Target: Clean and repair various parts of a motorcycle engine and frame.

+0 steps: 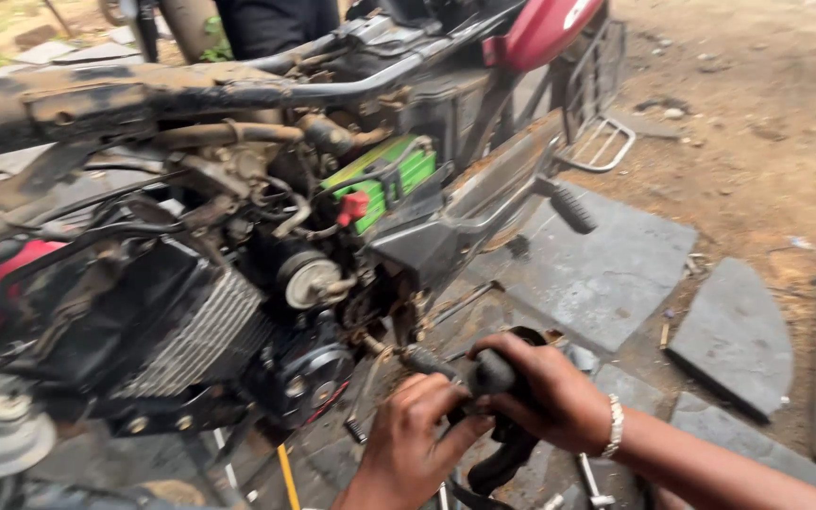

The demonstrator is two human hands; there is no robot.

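Item: stripped motorcycle (238,236), engine bared. My right hand (545,392) and left hand (417,444) both clench a black rubber part (498,444), lower centre. I judge the work mid-way; part still unfitted.

Person's body, head view: two bare forearms, no sleeves visible. Left hand (408,449) unadorned. Right hand (545,397) bore one pale beaded bracelet (614,427) at the wrist. No gloves, no rings seen.

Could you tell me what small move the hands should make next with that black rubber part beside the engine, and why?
Probably steady it first: the right hand wraps the top of the black rubber part while the left hand pinches it from below, close beside the engine. A firmer left-hand hold seems wise before any pull or twist, since the part bends between them.
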